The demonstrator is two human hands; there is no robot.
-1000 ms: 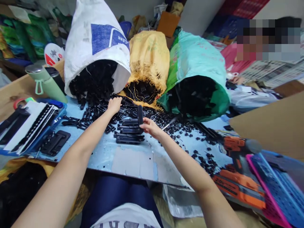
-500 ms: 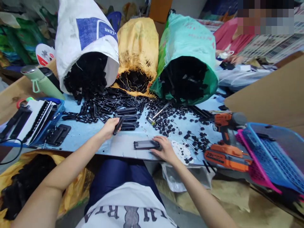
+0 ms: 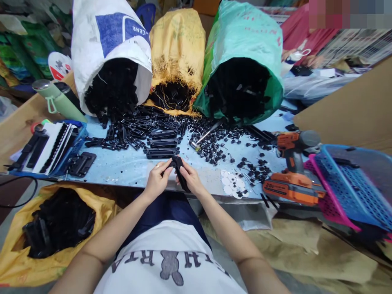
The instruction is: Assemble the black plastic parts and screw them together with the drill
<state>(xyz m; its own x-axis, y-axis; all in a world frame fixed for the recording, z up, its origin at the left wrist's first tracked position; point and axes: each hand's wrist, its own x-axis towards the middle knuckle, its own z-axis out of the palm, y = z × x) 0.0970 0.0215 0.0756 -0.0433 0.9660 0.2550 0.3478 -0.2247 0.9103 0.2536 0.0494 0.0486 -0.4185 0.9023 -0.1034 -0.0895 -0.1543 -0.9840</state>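
My right hand [image 3: 191, 178] is wrapped round a long black plastic part [image 3: 183, 183], which stands tilted over the front edge of the table. At its upper end my left hand [image 3: 159, 178] pinches with thumb and fingers, close against the right hand. Whether a second black piece sits in the left fingers is hard to make out. Just beyond the hands lie several black slotted bars [image 3: 162, 143] side by side. To their left spreads a heap of smaller black links [image 3: 128, 132]. A hammer [image 3: 205, 135] rests among black-headed screws [image 3: 214, 151].
White [image 3: 113, 45], yellow [image 3: 179, 41] and green sacks [image 3: 245, 36] of black parts line the back. An orange cordless drill [image 3: 290, 181] and blue basket [image 3: 358, 183] stand right. A bottle [image 3: 61, 102] stands left; a yellow sack [image 3: 104, 208] sits below. Another person [image 3: 300, 30] is at the far right.
My left hand has come right and nearer from beside the bars. My right hand has lifted the black part off the table and tilted it, and both hands now meet at it.
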